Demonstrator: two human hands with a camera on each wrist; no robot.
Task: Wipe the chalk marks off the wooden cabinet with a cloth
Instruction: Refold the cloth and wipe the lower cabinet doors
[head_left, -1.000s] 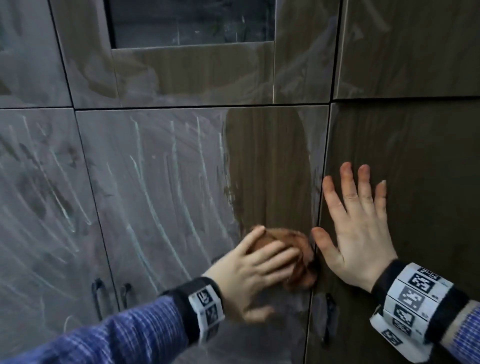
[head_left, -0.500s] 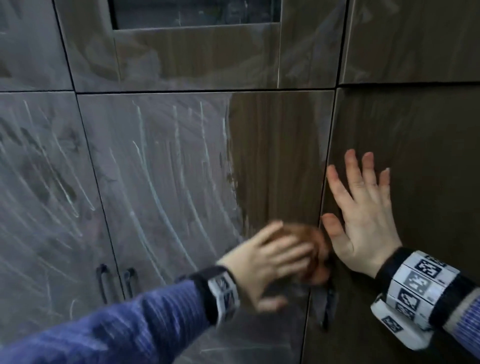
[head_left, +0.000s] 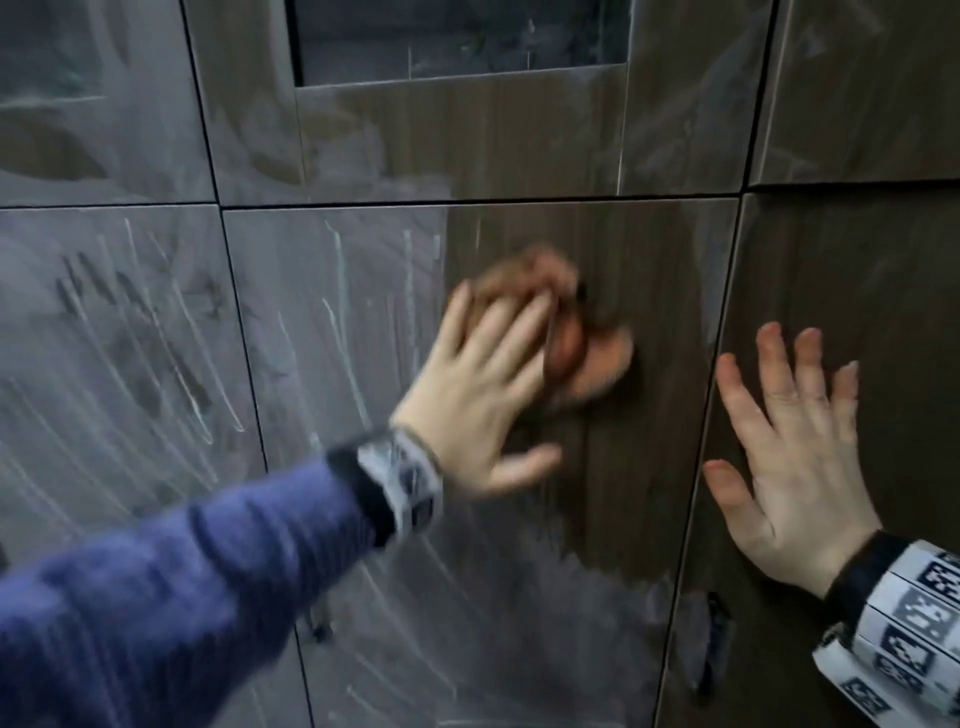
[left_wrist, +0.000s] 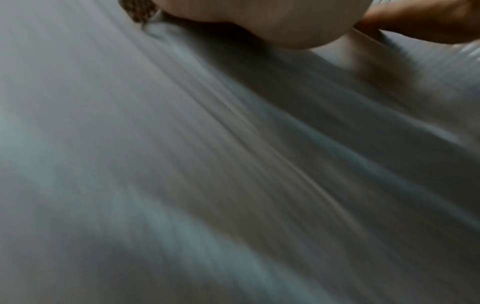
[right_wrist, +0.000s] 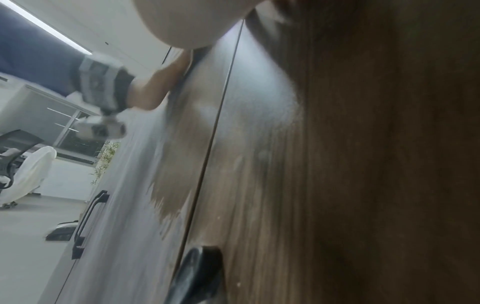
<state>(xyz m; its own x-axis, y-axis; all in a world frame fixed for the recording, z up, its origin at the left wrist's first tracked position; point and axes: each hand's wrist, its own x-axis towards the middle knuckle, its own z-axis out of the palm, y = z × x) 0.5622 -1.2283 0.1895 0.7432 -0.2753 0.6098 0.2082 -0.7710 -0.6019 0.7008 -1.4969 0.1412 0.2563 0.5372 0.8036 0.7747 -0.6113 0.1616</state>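
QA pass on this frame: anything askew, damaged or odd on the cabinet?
No damage shows. The dark wooden cabinet door is half cleaned: white chalk streaks cover its left part. The left hand presses a blurred brown cloth.

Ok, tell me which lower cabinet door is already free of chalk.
The rightmost door, under the flat right hand: plain dark wood. The middle door is only part-wiped, and the left door is streaked.
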